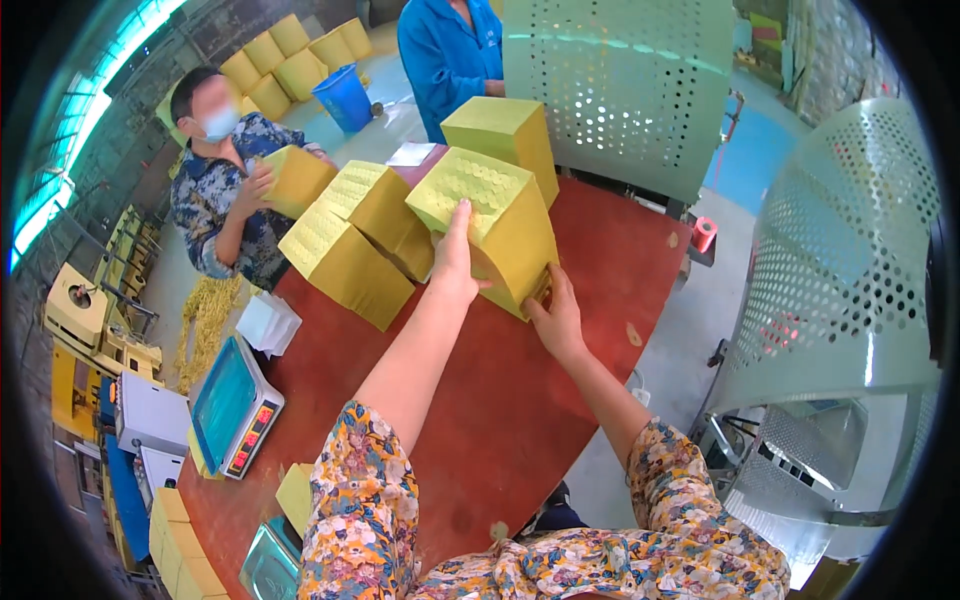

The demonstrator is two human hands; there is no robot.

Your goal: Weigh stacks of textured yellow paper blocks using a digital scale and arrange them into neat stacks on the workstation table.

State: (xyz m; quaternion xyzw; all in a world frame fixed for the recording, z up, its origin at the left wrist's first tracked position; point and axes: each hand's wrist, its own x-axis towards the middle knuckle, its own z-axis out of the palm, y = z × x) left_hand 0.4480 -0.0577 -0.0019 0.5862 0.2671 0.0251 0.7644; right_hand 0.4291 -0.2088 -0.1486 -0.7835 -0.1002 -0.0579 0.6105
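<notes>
Both of my hands grip a large yellow block [515, 235] with rows of round, scalloped marks on its top. It looks like a thick stack of paper, but I cannot tell for sure. My left hand [458, 255] lies along its near left side, fingers pointing up. At its lower right edge, my right hand [560, 315] presses with bent fingers; some fingertips are hidden. Two similar yellow blocks [350, 265] stand close together on its left. Another yellow block [505, 135] stands behind it. All of these are on a red-brown table [610, 260].
A scale [232, 405] sits at the table's left edge, near a white packet [268, 322]. Across the left corner, a person in camouflage [215, 190] holds a yellow block [298, 180]. Another person in blue [445, 60] stands behind. Perforated metal machines [615, 90] stand behind and right.
</notes>
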